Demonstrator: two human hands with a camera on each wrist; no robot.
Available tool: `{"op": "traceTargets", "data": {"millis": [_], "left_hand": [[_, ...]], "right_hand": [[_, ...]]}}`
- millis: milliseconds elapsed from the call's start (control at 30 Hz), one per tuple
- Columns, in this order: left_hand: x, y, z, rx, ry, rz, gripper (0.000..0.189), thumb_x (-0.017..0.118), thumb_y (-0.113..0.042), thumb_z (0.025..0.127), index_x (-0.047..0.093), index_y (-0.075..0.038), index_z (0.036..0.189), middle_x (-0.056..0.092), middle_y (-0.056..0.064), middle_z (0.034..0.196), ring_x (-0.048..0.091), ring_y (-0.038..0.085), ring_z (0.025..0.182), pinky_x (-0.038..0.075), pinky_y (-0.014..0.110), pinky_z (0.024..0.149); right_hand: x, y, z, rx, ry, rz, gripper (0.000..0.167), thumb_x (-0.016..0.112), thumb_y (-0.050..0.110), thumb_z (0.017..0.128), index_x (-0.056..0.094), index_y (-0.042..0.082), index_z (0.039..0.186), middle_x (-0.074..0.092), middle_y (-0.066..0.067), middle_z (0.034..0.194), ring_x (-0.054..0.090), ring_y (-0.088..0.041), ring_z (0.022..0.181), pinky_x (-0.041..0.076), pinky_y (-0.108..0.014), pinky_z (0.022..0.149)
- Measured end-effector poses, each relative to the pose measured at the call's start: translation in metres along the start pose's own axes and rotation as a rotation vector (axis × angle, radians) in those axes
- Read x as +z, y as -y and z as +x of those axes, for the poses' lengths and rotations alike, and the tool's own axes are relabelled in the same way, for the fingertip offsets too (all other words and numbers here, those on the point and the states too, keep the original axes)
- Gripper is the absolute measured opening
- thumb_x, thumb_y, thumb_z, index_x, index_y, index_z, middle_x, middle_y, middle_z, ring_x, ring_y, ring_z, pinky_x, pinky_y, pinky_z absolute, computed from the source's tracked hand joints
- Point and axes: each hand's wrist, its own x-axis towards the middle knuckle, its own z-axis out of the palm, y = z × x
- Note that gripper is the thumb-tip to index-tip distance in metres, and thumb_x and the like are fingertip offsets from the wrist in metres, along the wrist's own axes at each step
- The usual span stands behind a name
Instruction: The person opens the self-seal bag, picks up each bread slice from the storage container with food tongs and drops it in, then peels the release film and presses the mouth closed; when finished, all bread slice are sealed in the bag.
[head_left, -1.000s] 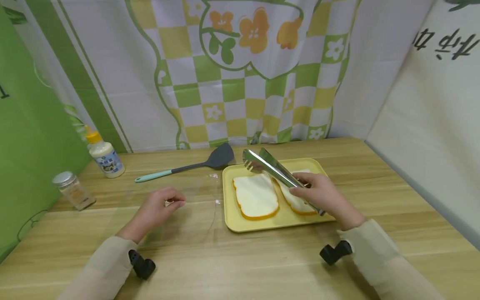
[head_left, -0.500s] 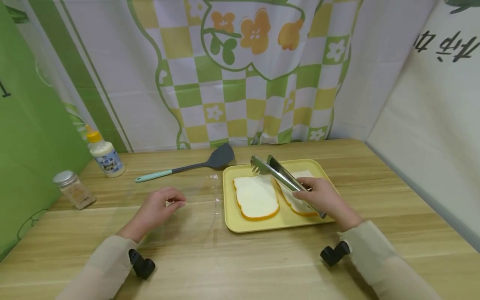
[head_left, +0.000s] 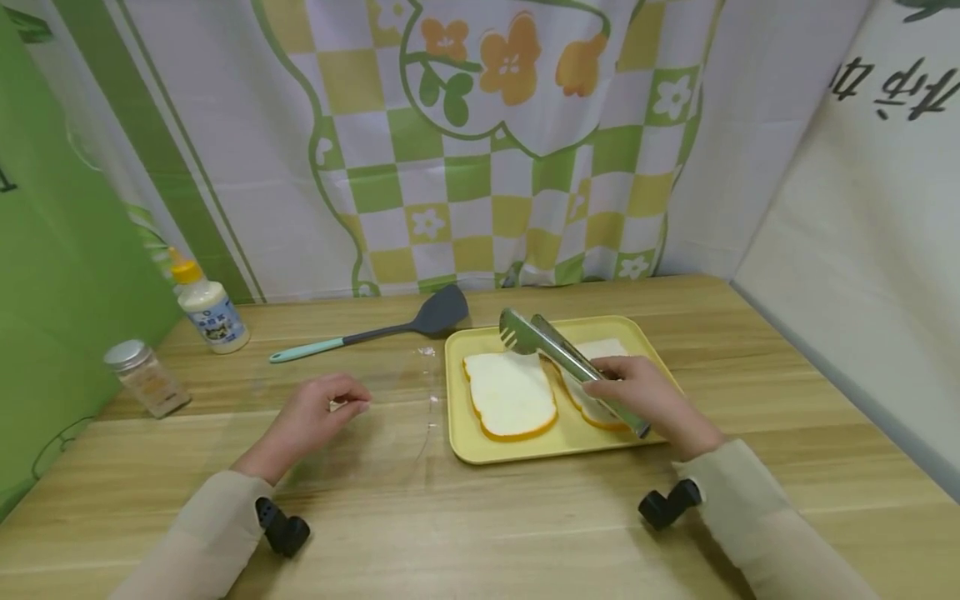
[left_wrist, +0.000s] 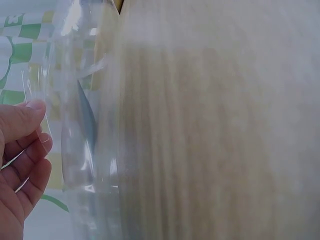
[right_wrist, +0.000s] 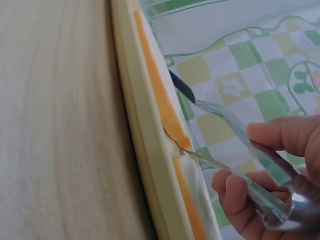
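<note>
In the head view my right hand grips metal tongs over the yellow tray, the arms of the tongs spread apart. One white bread slice with an orange crust lies on the tray's left half. A second bread slice lies beside it, partly hidden under the tongs and hand. The right wrist view shows the tongs with nothing between their tips. Left of the tray, my left hand pinches the edge of clear plastic film between thumb and finger; the film spreads over the table.
A spatula with a dark blade and mint handle lies behind the film. Farther left stand a yellow-capped squeeze bottle and a spice jar with a silver lid. A checkered curtain hangs behind the wooden table.
The tongs' tips have swung a little to the right and toward me, now farther from the spatula. My left hand and the bread slices look unmoved.
</note>
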Motion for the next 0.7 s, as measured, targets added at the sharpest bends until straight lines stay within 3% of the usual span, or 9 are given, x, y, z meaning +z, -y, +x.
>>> {"op": "traceTargets", "data": {"millis": [100, 267, 500, 700], "left_hand": [[0.0, 0.001, 0.0, 0.004, -0.005, 0.007, 0.005, 0.066, -0.007, 0.085, 0.07, -0.009, 0.087, 0.064, -0.002, 0.086, 0.058, 0.012, 0.078, 0.05, 0.033, 0.071], [0.0, 0.001, 0.0, 0.003, -0.011, 0.009, 0.005, 0.066, -0.008, 0.084, 0.07, -0.009, 0.087, 0.064, -0.002, 0.086, 0.058, 0.011, 0.077, 0.05, 0.033, 0.07], [0.0, 0.001, 0.0, -0.012, -0.008, 0.01, 0.006, 0.066, -0.006, 0.084, 0.07, -0.01, 0.087, 0.064, -0.003, 0.086, 0.057, 0.011, 0.078, 0.049, 0.033, 0.07], [0.0, 0.0, -0.001, -0.018, -0.008, 0.006, 0.006, 0.066, -0.006, 0.085, 0.07, -0.009, 0.087, 0.064, -0.002, 0.086, 0.057, 0.012, 0.078, 0.049, 0.033, 0.07]], "right_hand": [[-0.001, -0.002, -0.002, 0.049, 0.032, 0.147, 0.049, 0.059, 0.019, 0.09, 0.048, -0.01, 0.128, 0.06, -0.02, 0.112, 0.053, -0.014, 0.082, 0.046, -0.026, 0.069], [-0.003, 0.002, -0.007, 0.079, 0.062, 0.331, 0.051, 0.057, 0.015, 0.09, 0.043, -0.015, 0.129, 0.062, -0.009, 0.09, 0.056, -0.009, 0.069, 0.049, -0.024, 0.058], [-0.004, 0.013, -0.012, 0.049, 0.068, 0.374, 0.052, 0.056, 0.015, 0.091, 0.041, -0.014, 0.131, 0.061, -0.014, 0.092, 0.057, -0.012, 0.074, 0.051, -0.026, 0.058], [-0.002, 0.024, -0.016, 0.046, 0.064, 0.419, 0.053, 0.056, 0.017, 0.091, 0.041, -0.011, 0.133, 0.06, -0.008, 0.088, 0.057, -0.011, 0.071, 0.05, -0.026, 0.057]]}}
